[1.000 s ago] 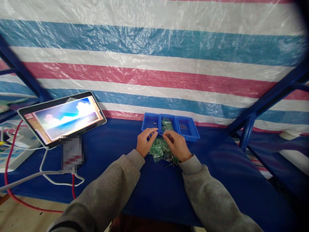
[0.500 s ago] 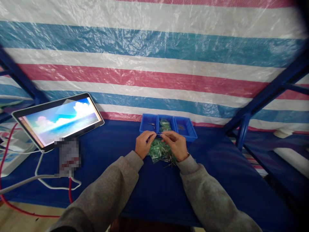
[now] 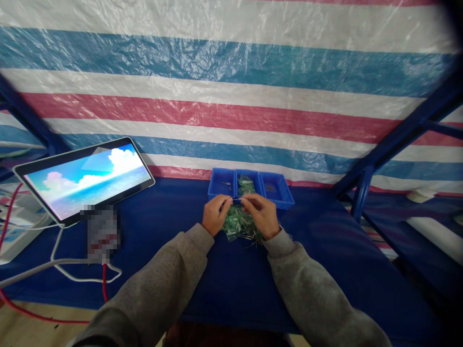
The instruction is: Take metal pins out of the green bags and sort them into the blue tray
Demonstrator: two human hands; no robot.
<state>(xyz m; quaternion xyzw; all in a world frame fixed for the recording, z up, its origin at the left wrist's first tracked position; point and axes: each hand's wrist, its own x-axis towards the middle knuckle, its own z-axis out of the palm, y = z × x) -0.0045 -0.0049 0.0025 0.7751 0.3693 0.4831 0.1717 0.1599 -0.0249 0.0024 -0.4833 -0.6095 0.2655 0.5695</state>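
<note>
Between my two hands runs a thin metal rod (image 3: 237, 199), held level in front of the blue bins. My left hand (image 3: 214, 215) pinches its left end with thumb and fingertips. On the other end, my right hand (image 3: 262, 214) closes in the same kind of pinch. The rod is too small to tell its exact kind. Below the hands lies a pile of small clear-and-green plastic packets (image 3: 233, 224), with several loose thin metal rods (image 3: 249, 237) at its near edge. My right hand partly covers the pile.
Three joined blue bins stand behind: the left bin (image 3: 216, 180) holds a few metal rods, the middle one green packets (image 3: 246, 185), the right one (image 3: 285, 193) small dark bits. A lit tablet (image 3: 87, 178), cables and a blurred-out object (image 3: 103, 233) are at left. Blue frame posts (image 3: 361, 193) rise at right.
Both hands keep their pinch on the thin metal rod, which shifts only slightly. The whole view has moved a little; the pile and bins look the same.
</note>
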